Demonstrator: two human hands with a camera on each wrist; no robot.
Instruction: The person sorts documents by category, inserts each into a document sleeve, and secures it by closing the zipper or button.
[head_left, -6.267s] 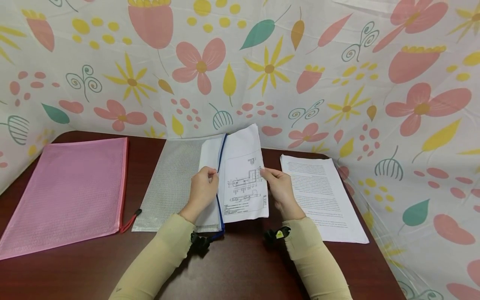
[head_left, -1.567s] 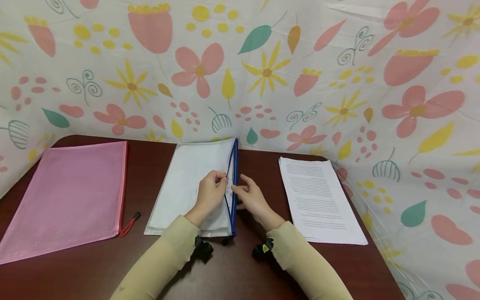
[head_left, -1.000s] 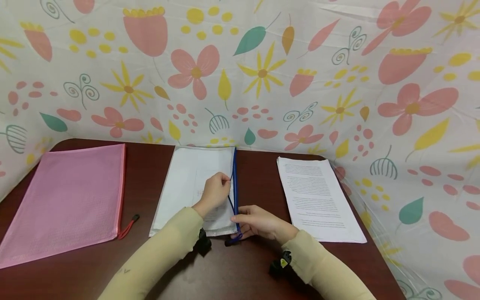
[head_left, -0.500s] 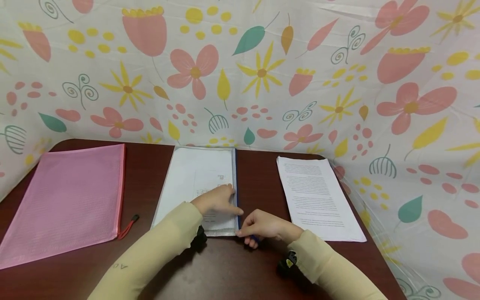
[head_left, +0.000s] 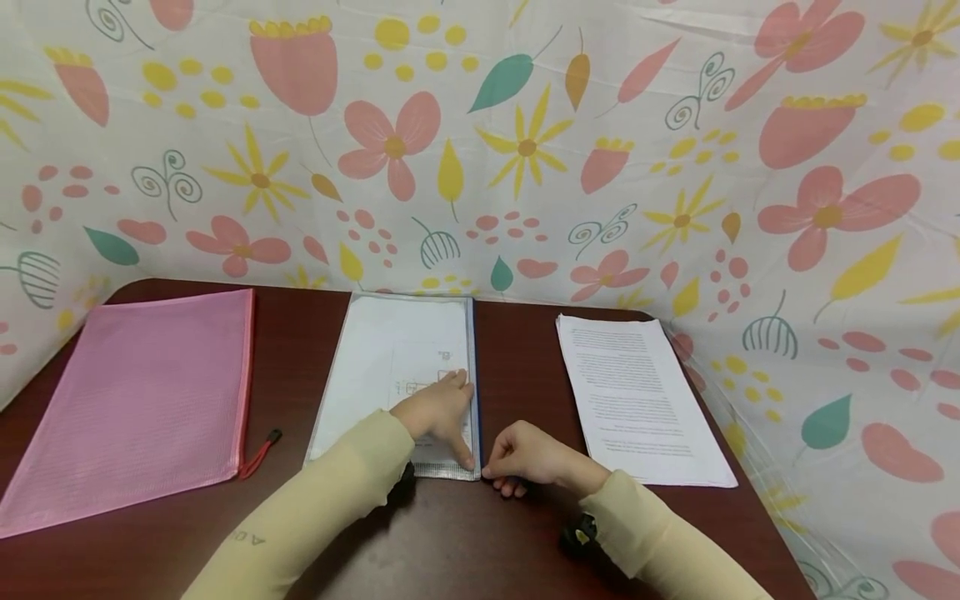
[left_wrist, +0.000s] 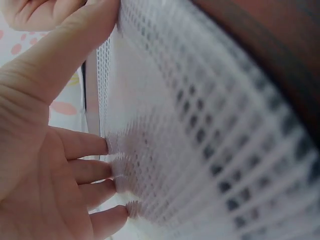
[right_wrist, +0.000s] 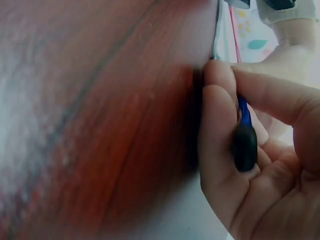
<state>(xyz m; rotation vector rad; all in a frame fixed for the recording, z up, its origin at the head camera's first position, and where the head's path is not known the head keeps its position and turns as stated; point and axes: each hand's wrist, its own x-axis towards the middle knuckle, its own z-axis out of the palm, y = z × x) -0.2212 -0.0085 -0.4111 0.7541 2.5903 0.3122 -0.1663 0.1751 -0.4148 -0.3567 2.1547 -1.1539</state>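
A white mesh zip folder [head_left: 375,350] with a blue-edged right side lies mid-table, and a printed drawing shows through it. My left hand [head_left: 441,410] rests on the folder near that edge, fingers spread. In the left wrist view the fingertips [left_wrist: 100,192] press on the mesh. At the folder's near right corner, my right hand [head_left: 531,454] pinches with thumb and forefinger. The right wrist view shows a blue cord zipper pull [right_wrist: 245,147] with a dark tip among its fingers; the zip slider itself is hidden.
A pink mesh zip folder [head_left: 150,392] with a red cord pull [head_left: 258,454] lies at the left of the dark wooden table [head_left: 450,542]. A stack of printed sheets [head_left: 637,400] lies at the right. A flower-patterned cloth [head_left: 525,233] hangs behind the table.
The drawing sheet has gone inside the folder, and its gaping blue edge has drawn together. My right hand has slid down to the near corner; my left has let go of the edge and flattened.
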